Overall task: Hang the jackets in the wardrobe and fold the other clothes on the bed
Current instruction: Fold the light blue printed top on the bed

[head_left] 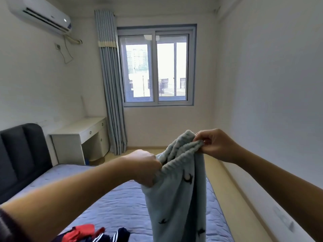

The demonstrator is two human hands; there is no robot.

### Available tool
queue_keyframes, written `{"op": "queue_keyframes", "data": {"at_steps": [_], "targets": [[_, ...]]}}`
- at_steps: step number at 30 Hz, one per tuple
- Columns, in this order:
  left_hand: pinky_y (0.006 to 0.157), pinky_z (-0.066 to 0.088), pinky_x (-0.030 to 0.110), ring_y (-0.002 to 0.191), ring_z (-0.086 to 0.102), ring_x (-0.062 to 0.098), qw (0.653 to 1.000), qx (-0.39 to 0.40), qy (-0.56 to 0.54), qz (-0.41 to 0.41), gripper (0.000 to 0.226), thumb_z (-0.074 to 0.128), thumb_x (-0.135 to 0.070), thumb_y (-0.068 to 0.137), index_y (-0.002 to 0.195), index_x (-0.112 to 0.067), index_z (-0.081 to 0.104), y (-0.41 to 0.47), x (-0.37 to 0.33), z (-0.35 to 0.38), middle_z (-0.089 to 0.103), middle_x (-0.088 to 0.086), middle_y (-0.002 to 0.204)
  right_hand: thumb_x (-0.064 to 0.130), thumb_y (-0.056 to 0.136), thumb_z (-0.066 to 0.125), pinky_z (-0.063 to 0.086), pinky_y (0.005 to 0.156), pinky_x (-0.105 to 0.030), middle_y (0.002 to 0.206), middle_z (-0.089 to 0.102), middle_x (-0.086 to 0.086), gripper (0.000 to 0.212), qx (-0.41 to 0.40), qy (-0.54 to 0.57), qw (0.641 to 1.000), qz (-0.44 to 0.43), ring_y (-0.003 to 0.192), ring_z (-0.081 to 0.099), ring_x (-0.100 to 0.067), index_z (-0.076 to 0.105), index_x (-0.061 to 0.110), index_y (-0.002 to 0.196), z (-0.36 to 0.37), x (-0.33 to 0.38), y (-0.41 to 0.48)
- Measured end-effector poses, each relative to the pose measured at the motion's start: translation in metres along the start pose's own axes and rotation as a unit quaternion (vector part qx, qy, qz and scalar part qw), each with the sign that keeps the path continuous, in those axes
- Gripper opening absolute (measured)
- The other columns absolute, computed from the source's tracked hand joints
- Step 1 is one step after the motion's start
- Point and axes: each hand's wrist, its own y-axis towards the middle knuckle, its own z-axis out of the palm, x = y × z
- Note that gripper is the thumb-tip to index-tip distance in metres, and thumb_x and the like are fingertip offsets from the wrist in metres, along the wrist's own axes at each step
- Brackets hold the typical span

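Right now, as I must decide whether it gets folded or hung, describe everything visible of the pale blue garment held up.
The pale blue garment looks like soft fleece dotted with small dark motifs. Its top is a ribbed, gathered band, like an elastic waist. It hangs over the bed, lower end out of frame. The left hand grips the band at one side; the right hand pinches it higher at the other.

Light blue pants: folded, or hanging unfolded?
Unfolded. The light blue pants hang from their waistband, gripped by the left hand and right hand above the bed; the lower end runs out of frame.
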Motion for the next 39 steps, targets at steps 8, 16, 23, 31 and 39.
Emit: {"op": "queue_keyframes", "data": {"at_steps": [8,16,23,31,39], "targets": [[0.105,0.038,0.036,0.122,0.042,0.019,0.958,-0.236,0.012,0.164,0.040,0.054,-0.036,0.087,0.124,-0.021,0.058,0.013,-0.030,0.016,0.049,0.000,0.130,-0.016,0.077,0.064,0.056,0.073,-0.030,0.077,0.067,-0.002,0.029,-0.018,0.028,0.999,-0.022,0.074,0.063,-0.017,0.069,0.012,0.085,0.000,0.005,0.007],[0.068,0.029,0.011,0.080,0.048,0.017,0.968,-0.065,-0.215,0.112,0.028,0.064,-0.020,0.084,0.108,-0.004,0.062,0.036,-0.030,0.001,0.062,0.010,0.095,-0.019,0.076,0.062,0.056,0.077,-0.039,0.081,0.068,-0.011,0.025,-0.008,0.045,0.999,-0.025,0.080,0.066,-0.030,0.070,0.003,0.087,0.005,0.002,0.002],[0.104,0.035,0.030,0.112,0.052,0.027,0.962,0.215,-0.109,0.130,0.042,0.064,-0.027,0.087,0.119,-0.001,0.061,0.057,-0.048,0.022,0.063,0.016,0.116,-0.017,0.077,0.064,0.055,0.080,-0.044,0.087,0.069,-0.015,0.019,0.028,0.036,0.999,0.012,0.086,0.066,-0.031,0.070,-0.003,0.087,0.010,-0.012,-0.015],[0.058,0.045,0.029,0.075,0.052,0.021,0.967,-0.177,-0.102,0.155,0.028,0.060,-0.027,0.075,0.102,-0.023,0.057,0.009,0.002,0.005,0.046,-0.002,0.109,-0.018,0.077,0.060,0.053,0.080,-0.037,0.082,0.065,-0.018,0.026,-0.006,0.045,0.995,0.085,0.078,0.061,-0.020,0.064,0.008,0.077,-0.013,-0.038,-0.033],[0.061,0.044,0.017,0.067,0.048,0.012,0.944,-0.257,-0.162,0.127,0.027,0.064,-0.022,0.077,0.097,-0.028,0.048,-0.011,0.036,0.017,0.040,-0.002,0.117,-0.004,0.078,0.070,0.057,0.080,-0.034,0.113,0.056,0.000,0.017,0.038,0.057,0.998,-0.007,0.102,0.057,-0.015,0.060,0.010,0.079,-0.008,-0.020,-0.028]]}}
